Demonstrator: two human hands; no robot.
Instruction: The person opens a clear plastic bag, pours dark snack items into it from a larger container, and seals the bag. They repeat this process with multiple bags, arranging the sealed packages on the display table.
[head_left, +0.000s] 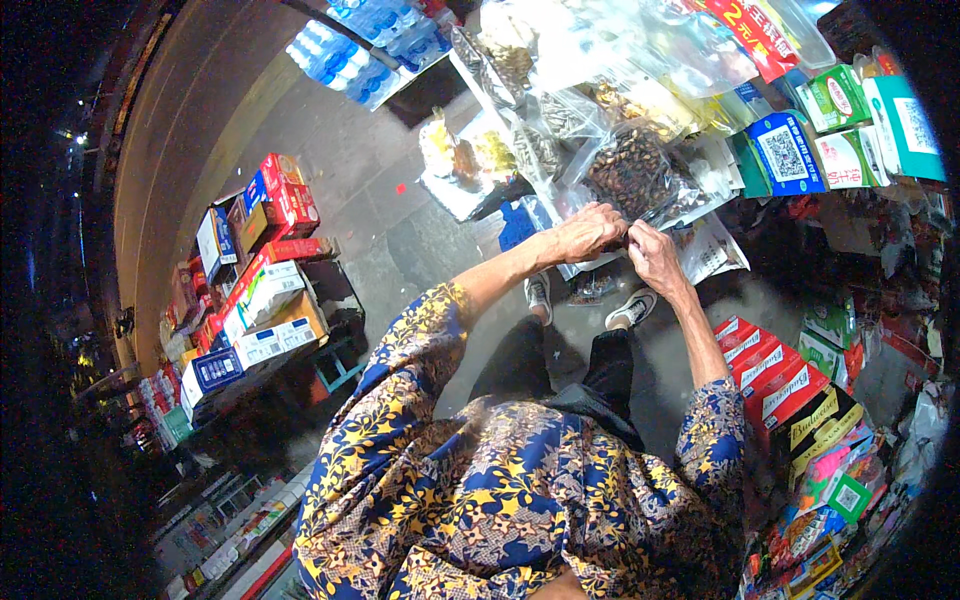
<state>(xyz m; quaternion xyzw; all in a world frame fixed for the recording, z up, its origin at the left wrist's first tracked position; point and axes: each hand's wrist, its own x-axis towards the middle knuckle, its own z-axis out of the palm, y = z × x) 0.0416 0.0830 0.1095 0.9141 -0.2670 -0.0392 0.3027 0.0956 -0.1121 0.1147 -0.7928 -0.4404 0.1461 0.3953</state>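
My left hand (592, 231) and my right hand (654, 257) meet at the fingertips, with fingers curled, at the near edge of a goods stand. A small dark spot shows between the fingertips; what it is cannot be made out. Just beyond them lies a clear plastic bag (581, 161) of dark brown seeds or nuts (628, 166), and its film reaches close to my left hand. Farther left on the stand are bags of striped sunflower seeds (564, 112). A printed plastic packet (709, 251) hangs at the stand's edge, right of my right hand.
Shrink-wrapped water bottles (341, 64) are stacked far left. Cartons (274, 300) pile up on the left. Red Budweiser boxes (769, 371) stand on the right, close to my arm. A blue printed-code sign (786, 154) and milk cartons (851, 157) stand at the back right.
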